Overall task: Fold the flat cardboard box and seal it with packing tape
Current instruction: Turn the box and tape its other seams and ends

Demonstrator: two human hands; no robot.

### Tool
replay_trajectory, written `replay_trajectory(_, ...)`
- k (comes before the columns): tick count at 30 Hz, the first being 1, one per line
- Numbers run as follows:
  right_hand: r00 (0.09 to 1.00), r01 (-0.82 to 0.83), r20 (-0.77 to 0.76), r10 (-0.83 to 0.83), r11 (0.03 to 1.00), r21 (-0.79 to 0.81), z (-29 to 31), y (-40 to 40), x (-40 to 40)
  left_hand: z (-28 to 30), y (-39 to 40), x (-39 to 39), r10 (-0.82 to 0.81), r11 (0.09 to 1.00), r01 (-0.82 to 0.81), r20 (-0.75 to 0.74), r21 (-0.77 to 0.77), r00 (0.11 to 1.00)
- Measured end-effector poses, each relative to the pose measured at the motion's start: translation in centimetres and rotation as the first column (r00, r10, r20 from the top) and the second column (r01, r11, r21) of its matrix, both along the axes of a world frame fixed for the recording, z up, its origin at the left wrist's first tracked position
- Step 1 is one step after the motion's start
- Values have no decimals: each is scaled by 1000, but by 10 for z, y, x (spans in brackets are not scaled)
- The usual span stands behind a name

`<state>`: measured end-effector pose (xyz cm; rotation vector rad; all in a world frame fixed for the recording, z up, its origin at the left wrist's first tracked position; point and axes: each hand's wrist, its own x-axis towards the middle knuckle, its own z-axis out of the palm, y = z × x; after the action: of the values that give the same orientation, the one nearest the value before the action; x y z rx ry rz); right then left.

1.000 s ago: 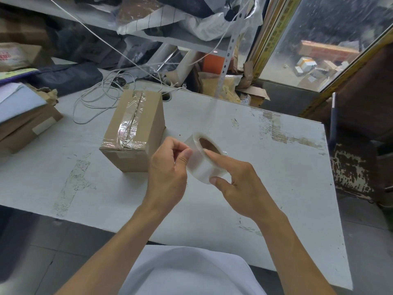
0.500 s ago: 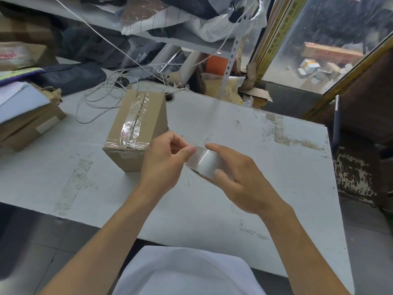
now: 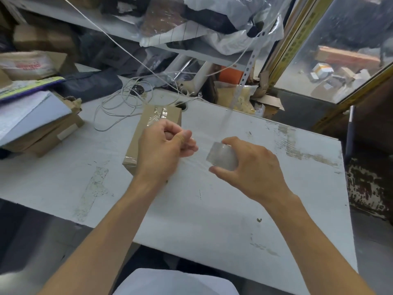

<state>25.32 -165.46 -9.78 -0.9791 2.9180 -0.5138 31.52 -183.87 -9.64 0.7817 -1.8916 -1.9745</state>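
My right hand (image 3: 253, 167) grips the light, slippery tape roll (image 3: 222, 156) by its sides, my left hand (image 3: 163, 150) pinching the clingy film end above the bench (image 3: 212, 220).

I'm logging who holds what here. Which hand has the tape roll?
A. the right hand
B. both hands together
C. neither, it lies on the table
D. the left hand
A: the right hand wraps the tape roll above the table, while the left hand pinches only the pulled-out end.
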Motion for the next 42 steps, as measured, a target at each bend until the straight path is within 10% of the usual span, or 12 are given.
replay_trajectory(4,994,-26,100,45,984,-177,16,-22,-16,6,-45,-13,36,995,-36,1,95,999)
replay_trajectory(10,1000,-7,31,0,977,213,13,-53,-52,-1,-102,-23,35,999,-35,16,40,999)
replay_trajectory(18,998,35,45,-38,998,52,-11,-111,-93,-43,-173,-60,61,992,-75,136,98,989)
replay_trajectory(27,981,168,56,-186,956,239,-52,-150,-138,-85,-186,-98,180,972,-131,264,-194,948)
replay_trajectory(42,959,184,149,-241,929,320,-68,-151,-159,-112,-190,-109,124,979,-64,314,-193,941)
